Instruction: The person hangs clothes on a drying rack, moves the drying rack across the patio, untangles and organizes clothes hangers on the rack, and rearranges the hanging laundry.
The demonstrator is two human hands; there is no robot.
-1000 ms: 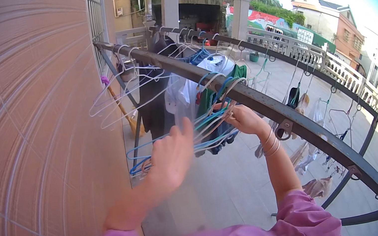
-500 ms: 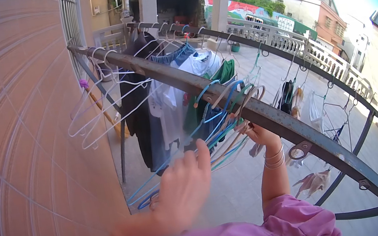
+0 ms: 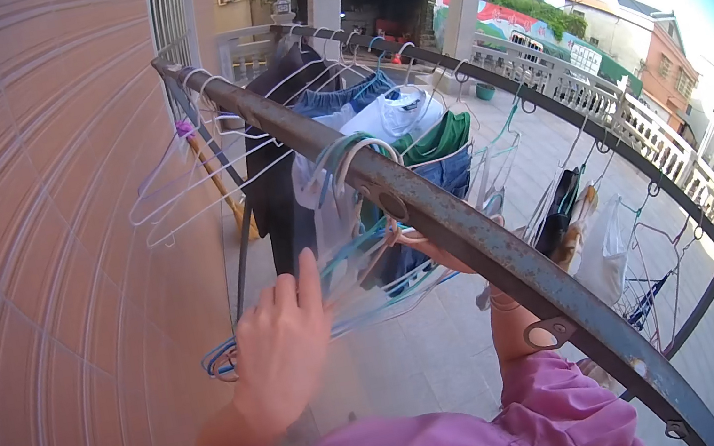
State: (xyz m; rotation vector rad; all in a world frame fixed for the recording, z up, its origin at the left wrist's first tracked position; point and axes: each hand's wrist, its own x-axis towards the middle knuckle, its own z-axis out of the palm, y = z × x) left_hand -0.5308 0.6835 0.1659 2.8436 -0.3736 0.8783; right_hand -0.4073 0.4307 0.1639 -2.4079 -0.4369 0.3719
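A bunch of blue, green and white hangers (image 3: 346, 160) hooks over the rusty metal rail (image 3: 440, 208), their lower parts blurred. Behind the rail, my right hand (image 3: 433, 248) is closed on the hangers, partly hidden by the rail. My left hand (image 3: 285, 331) is at the bunch's left side, in front of the blue hanger ends (image 3: 220, 357), its index finger raised; whether it grips anything does not show. Empty white hangers (image 3: 187, 181) hang farther left on the same rail.
Dark trousers (image 3: 276, 170), a white garment (image 3: 395, 116) and a green garment (image 3: 443, 139) hang beyond the rail. A tiled wall (image 3: 79, 272) stands at the left. A clear plastic bag (image 3: 603, 251) hangs at the right, before a balustrade (image 3: 634, 117).
The bunch of hangers has shifted left along the rail, towards the white hangers. My right hand has moved left with it, behind the rail. The camera view has also shifted.
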